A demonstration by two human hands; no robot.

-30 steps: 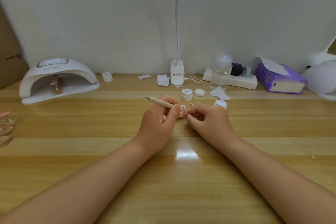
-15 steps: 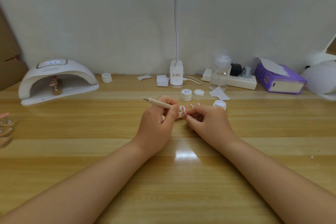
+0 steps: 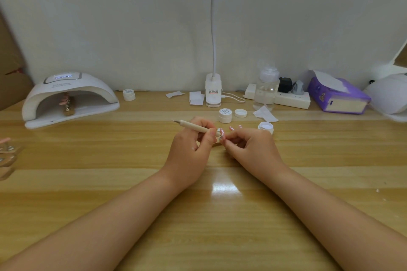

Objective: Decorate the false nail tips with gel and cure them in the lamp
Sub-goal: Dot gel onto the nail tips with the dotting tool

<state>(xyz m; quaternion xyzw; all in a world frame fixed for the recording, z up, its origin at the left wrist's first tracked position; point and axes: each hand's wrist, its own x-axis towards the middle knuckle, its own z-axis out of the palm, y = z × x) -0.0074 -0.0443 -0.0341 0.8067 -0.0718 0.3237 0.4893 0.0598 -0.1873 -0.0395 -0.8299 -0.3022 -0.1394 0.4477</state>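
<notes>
Mid-decoration: left hand [image 3: 189, 149] pinching brush pen [image 3: 193, 126], right hand [image 3: 253, 147] pinching nail tip [image 3: 222, 134]; next, probably curing in lamp [image 3: 70, 97] at 10 o'clock.

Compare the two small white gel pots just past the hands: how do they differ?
The left gel pot is capped, with print on its lid; the right gel pot is open, its inside showing. The left one stands farther back, beside a loose white lid; the right one sits nearer, just behind the right hand. Both are small, round, white, upright on the table.
</notes>
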